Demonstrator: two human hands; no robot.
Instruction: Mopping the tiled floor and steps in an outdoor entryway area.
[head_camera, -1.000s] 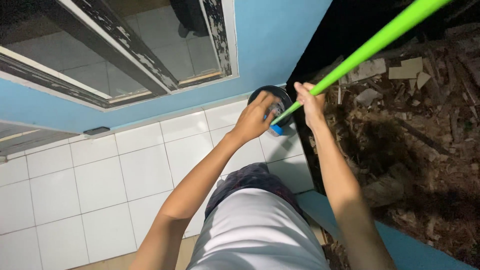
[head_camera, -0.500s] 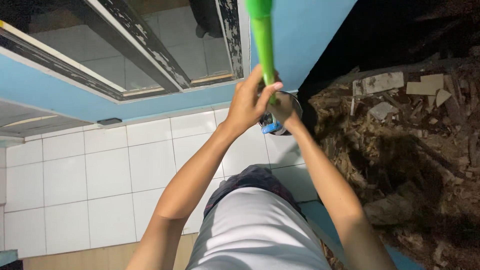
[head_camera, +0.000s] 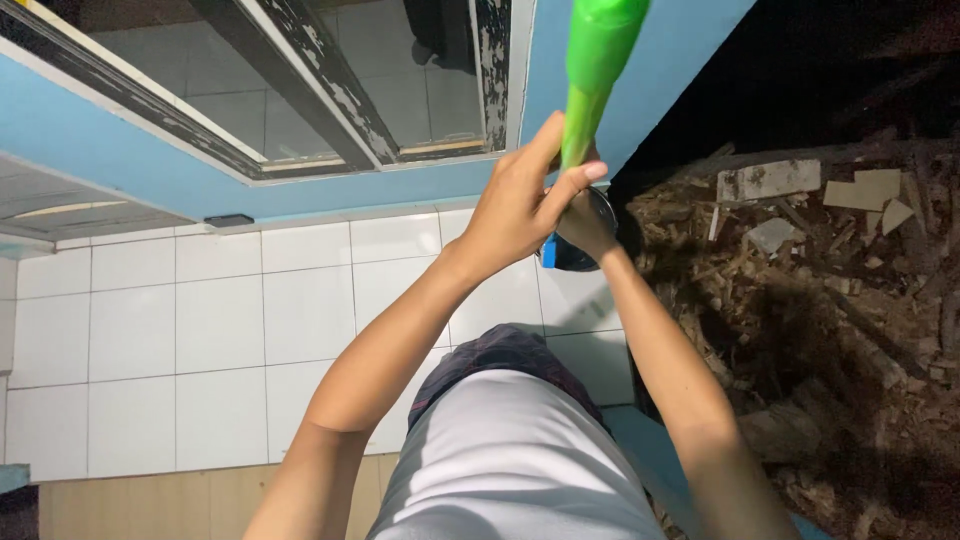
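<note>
A bright green pole (head_camera: 595, 70) points up towards the camera from between my two hands. My left hand (head_camera: 520, 205) wraps around its lower part, thumb on the right side. My right hand (head_camera: 588, 228) sits just below and behind the left hand, at the pole's bottom end beside a blue fitting (head_camera: 549, 252); its grip is partly hidden. Under both hands stands a round dark bucket (head_camera: 600, 225) on the white tiled floor (head_camera: 250, 330).
A blue wall (head_camera: 360, 190) with a dark, flaking window frame (head_camera: 330, 85) runs behind the tiles. To the right lies a dark heap of broken wood and rubble (head_camera: 810, 270). A small dark object (head_camera: 228, 220) sits at the wall's base.
The green pole has swung from slanting up to the right to nearly upright, pointing towards the camera. My left hand moved from the blue fitting onto the pole. The view shifted slightly.
</note>
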